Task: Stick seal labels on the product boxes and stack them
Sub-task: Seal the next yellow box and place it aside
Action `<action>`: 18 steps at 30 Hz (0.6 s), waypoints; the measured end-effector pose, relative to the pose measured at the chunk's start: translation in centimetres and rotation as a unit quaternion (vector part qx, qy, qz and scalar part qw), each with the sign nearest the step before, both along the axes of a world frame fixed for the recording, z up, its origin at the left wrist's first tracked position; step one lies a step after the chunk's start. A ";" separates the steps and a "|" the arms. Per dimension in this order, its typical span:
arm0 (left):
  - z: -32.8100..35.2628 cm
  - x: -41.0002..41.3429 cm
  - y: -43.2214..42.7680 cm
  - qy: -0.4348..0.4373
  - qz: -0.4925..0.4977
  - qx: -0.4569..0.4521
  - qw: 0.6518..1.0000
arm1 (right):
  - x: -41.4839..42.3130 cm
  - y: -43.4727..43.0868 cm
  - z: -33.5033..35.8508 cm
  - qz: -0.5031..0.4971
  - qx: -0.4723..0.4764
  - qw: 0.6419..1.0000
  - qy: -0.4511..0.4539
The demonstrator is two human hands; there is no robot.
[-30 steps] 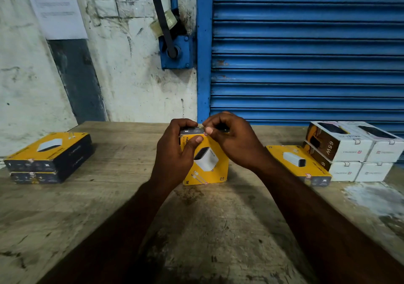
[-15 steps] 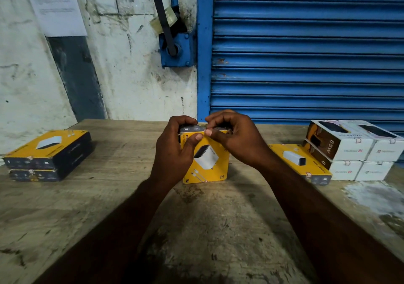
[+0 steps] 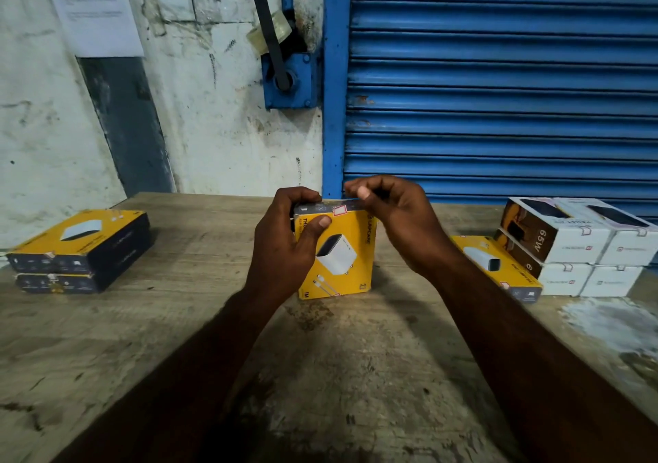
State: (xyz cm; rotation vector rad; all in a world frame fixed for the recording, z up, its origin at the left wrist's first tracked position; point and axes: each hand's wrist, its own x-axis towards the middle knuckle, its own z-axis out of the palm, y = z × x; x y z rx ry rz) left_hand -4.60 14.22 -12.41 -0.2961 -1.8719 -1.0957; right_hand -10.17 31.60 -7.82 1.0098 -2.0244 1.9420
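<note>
A yellow charger box (image 3: 343, 259) stands on edge in the middle of the table, its printed face toward me. My left hand (image 3: 285, 245) grips its left side, thumb pressed on the front. A small white and red seal label (image 3: 339, 210) sits across the box's top edge. My right hand (image 3: 395, 220) hovers at the top right corner, fingers curled, thumb and forefinger pinched together just above the box; whether they touch it I cannot tell.
Two yellow boxes (image 3: 76, 252) lie stacked at the left of the wooden table (image 3: 320, 373). Another yellow box (image 3: 496, 268) lies flat at the right, beside stacked white boxes (image 3: 576, 245). A blue roller shutter (image 3: 498, 81) and white wall stand behind.
My right hand has lifted off the box's top edge and shifted right, uncovering the seal label there. My left hand keeps its hold.
</note>
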 end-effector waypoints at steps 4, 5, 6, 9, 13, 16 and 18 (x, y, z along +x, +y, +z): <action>-0.1 -0.1 0.1 0.002 -0.002 0.002 1.000 | -0.1 -0.1 -0.6 -0.049 0.082 0.993 0.074; -0.1 -0.1 0.1 0.003 -0.003 0.004 1.000 | -0.2 -0.2 -0.8 -0.068 0.099 0.988 0.099; -0.1 -0.1 0.1 0.003 -0.004 0.005 1.000 | -0.2 -0.3 -0.9 -0.082 0.108 0.984 0.118; -0.1 -0.1 0.1 0.001 -0.002 0.002 1.000 | -0.2 -0.5 -1.0 -0.084 0.091 0.986 0.115; -0.1 0.0 0.1 0.004 -0.003 -0.001 1.000 | -0.2 -0.6 -1.1 -0.075 0.066 0.990 0.101; -0.1 0.0 0.0 0.007 -0.002 -0.002 1.000 | -0.3 -0.6 -1.2 -0.070 0.052 0.991 0.102; -0.1 0.0 0.0 0.008 0.000 -0.003 1.000 | -0.3 -0.6 -1.3 -0.066 0.048 0.992 0.101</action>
